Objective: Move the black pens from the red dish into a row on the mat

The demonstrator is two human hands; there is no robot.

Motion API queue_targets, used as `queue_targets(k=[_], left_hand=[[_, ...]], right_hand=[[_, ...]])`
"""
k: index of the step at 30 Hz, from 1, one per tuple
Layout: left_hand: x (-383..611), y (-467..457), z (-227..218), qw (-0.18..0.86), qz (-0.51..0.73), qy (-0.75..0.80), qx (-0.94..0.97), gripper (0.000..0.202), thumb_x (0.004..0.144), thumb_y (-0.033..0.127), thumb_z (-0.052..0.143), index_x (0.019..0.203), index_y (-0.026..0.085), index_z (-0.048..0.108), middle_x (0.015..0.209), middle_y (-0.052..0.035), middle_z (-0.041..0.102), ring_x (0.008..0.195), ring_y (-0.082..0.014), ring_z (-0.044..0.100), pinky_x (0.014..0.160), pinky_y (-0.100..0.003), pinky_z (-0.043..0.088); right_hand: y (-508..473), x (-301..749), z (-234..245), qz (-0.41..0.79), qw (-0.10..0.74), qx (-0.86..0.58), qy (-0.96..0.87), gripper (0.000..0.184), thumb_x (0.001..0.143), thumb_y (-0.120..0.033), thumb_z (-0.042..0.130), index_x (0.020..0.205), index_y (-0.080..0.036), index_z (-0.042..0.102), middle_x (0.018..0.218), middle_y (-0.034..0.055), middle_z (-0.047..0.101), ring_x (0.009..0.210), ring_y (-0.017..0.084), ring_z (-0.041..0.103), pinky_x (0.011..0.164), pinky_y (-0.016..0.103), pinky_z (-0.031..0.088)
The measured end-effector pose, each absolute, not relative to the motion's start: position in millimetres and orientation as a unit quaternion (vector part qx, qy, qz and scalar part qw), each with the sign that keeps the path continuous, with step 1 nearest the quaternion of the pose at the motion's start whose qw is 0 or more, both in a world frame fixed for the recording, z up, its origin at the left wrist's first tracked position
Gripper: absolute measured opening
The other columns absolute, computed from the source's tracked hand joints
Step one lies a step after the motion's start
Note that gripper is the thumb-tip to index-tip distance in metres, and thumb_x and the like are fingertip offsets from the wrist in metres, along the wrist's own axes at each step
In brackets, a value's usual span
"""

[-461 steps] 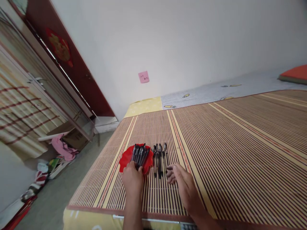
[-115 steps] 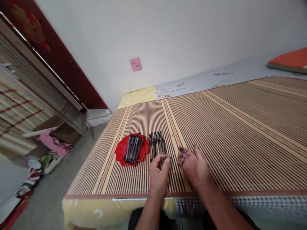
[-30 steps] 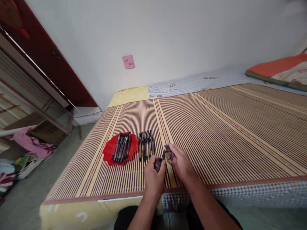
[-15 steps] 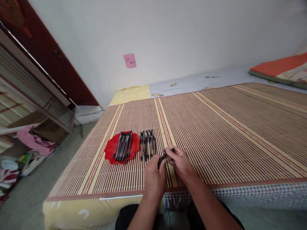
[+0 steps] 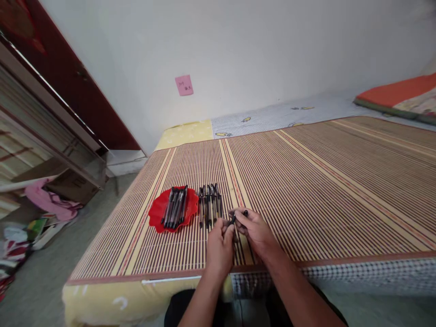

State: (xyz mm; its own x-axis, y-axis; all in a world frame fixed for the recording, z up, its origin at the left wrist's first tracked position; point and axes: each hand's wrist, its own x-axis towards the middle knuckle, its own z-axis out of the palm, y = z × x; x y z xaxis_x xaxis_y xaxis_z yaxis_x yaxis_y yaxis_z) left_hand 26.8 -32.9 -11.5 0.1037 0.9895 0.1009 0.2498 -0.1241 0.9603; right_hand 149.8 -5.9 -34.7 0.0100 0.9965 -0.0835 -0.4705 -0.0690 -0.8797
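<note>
Close together over the front of the striped mat, my left hand (image 5: pixel 218 245) and my right hand (image 5: pixel 252 229) both grip one dark pen (image 5: pixel 233 220). Fingers cover much of it; a black end shows past my right thumb. Just left of my hands, several capped pens (image 5: pixel 210 206) lie side by side on the mat, clear barrels toward me. Beyond them, a red scalloped plate (image 5: pixel 155 213) holds a bundle of several dark pens (image 5: pixel 175 208).
The striped mat (image 5: pixel 306 190) covers a bed against a white wall with a pink note (image 5: pixel 184 85). Folded orange bedding (image 5: pixel 395 93) lies at the far right. On the floor to the left are a cardboard box (image 5: pixel 73 184) and a pink cloth (image 5: pixel 51 200).
My left hand has shifted slightly along the pen toward my right hand, and its fingers cover more of the pen. The plate and the row of pens stay put.
</note>
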Motion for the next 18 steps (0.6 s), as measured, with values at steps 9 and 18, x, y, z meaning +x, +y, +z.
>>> queue_targets(k=[9, 18], left_hand=[[30.3, -32.4, -10.9, 0.519, 0.474, 0.482, 0.523, 0.026, 0.081, 0.034, 0.07, 0.087, 0.021, 0.049, 0.072, 0.0048, 0.059, 0.062, -0.0104, 0.056, 0.057, -0.02, 0.043], [26.8, -33.3, -8.7, 0.439, 0.442, 0.518, 0.586, 0.02, 0.09, 0.036, 0.054, 0.078, 0.021, 0.051, 0.06, 0.007, 0.046, 0.051, -0.0095, 0.045, 0.048, -0.02, 0.037]], right_hand=[[-8.1, 149.5, -22.7, 0.641, 0.592, -0.384, -0.302, 0.04, 0.065, -0.051, 0.081, 0.084, -0.018, 0.071, 0.058, -0.0044, 0.048, 0.055, 0.01, 0.04, 0.051, 0.024, 0.029], [-5.5, 148.8, -30.7, 0.634, 0.596, -0.383, -0.309, 0.038, 0.067, -0.048, 0.082, 0.077, -0.018, 0.061, 0.054, -0.0094, 0.037, 0.047, 0.006, 0.027, 0.044, 0.023, 0.015]])
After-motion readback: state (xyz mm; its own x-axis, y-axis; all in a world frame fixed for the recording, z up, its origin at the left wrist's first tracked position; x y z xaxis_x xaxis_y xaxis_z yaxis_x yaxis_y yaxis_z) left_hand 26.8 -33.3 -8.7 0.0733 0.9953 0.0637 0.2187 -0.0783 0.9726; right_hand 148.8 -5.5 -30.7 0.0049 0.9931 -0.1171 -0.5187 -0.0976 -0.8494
